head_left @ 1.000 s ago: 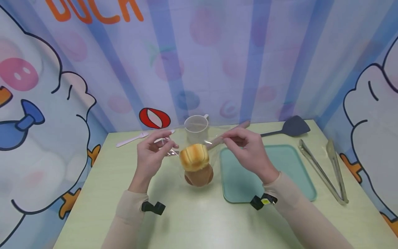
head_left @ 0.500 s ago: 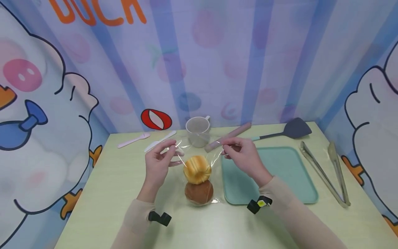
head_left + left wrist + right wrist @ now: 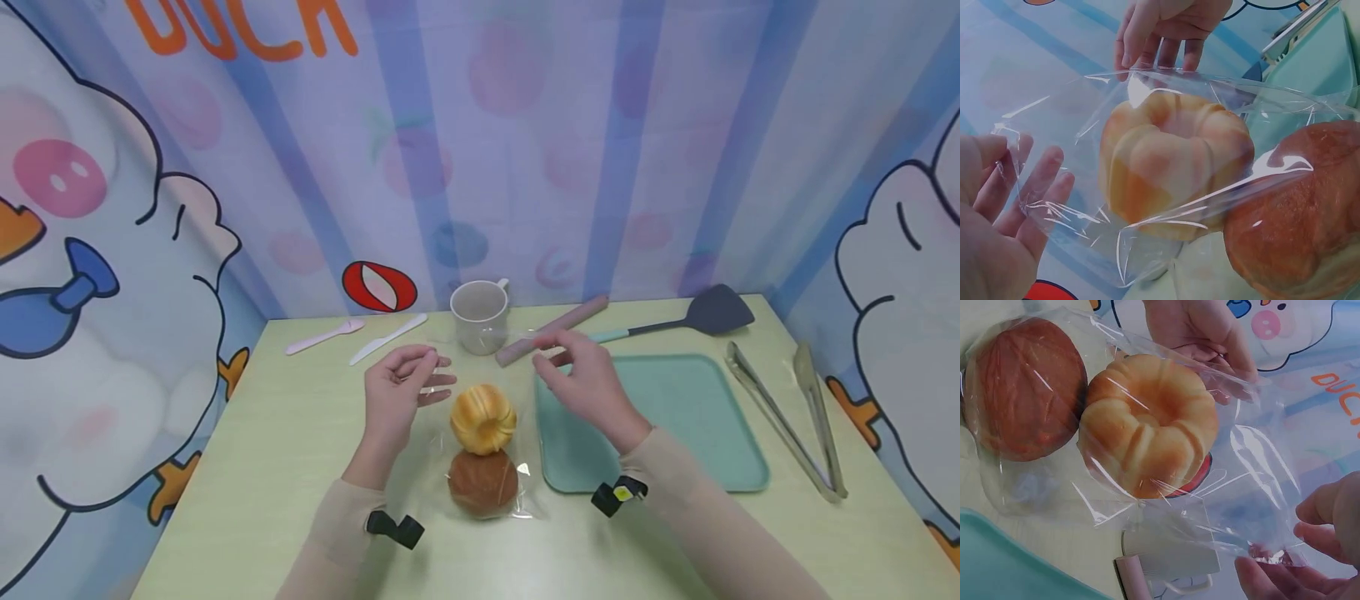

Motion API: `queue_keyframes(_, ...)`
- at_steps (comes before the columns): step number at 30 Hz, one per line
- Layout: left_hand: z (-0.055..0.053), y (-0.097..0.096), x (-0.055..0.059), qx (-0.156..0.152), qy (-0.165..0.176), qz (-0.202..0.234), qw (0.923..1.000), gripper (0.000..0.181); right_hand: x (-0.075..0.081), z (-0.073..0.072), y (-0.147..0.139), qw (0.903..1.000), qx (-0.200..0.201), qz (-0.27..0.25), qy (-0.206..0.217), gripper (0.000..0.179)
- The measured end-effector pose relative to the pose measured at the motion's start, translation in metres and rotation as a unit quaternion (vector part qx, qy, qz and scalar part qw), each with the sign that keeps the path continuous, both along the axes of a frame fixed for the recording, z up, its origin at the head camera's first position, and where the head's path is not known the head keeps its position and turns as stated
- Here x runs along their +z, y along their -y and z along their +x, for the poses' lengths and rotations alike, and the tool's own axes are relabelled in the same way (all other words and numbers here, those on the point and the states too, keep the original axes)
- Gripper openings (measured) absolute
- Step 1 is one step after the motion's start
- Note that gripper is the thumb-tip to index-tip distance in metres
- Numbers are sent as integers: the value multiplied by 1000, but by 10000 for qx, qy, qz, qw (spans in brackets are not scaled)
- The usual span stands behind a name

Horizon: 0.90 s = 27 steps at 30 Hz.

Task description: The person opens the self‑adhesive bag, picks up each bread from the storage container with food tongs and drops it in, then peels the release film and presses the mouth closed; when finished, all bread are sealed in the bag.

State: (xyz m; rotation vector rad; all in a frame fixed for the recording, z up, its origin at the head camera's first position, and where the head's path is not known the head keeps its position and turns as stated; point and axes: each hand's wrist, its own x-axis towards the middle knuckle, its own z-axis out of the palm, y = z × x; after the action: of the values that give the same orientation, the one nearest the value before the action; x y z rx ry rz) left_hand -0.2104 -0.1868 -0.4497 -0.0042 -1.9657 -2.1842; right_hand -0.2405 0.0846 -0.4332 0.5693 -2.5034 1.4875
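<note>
A clear plastic bag (image 3: 1260,453) hangs between both hands above the table. Inside it, a golden, ridged round bread roll (image 3: 483,418) sits above a smooth brown bun (image 3: 483,485), the two close together. My left hand (image 3: 393,392) pinches one top corner of the bag between thumb and forefinger, its other fingers spread loosely. At the opposite top corner, my right hand (image 3: 585,379) pinches the film between its fingertips. The right wrist view shows the film bunched at those fingertips. The left wrist view has the roll (image 3: 1175,162) behind the film.
Right of the bag lies a green tray (image 3: 660,425), with metal tongs (image 3: 780,433) beyond it. Along the back stand a white mug (image 3: 480,318), a mauve rod (image 3: 552,331) and a dark spatula (image 3: 717,311). A pink spoon-like utensil (image 3: 325,337) and white knife (image 3: 387,338) lie at back left.
The roll and bun have moved lower in the head view, inside the bag. My left hand has shifted right and nearer; the right hand has shifted slightly. Both still hold the bag.
</note>
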Motion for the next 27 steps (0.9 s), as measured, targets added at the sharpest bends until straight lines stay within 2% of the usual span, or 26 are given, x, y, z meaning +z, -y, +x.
queue_keyframes(3,0,-3,-1,-82,-83,-18,9999,21,0,1,6,9962,-292,291,-762,24)
queue_keyframes(6,1,-5,-1,-182,-101,-163,9997,22,2,2,15,9825,-388,423,-1769,23)
queue_keyframes(9,1,-7,-1,-247,-123,-343,9990,24,5,4,27,9645,28,314,-2620,18)
queue_keyframes(11,1,-9,-1,-320,-175,-421,9984,26,7,5,35,9542,390,259,-2954,15)
queue_keyframes(15,2,-13,0,-536,-396,-540,9963,26,10,7,50,9454,667,239,-3182,15)
queue_keyframes(20,4,-17,3,-678,-538,-659,9941,25,13,10,63,9431,552,359,-3258,20)
queue_keyframes(27,5,-20,4,-811,-715,-928,9898,24,13,12,67,9450,455,535,-3194,22)
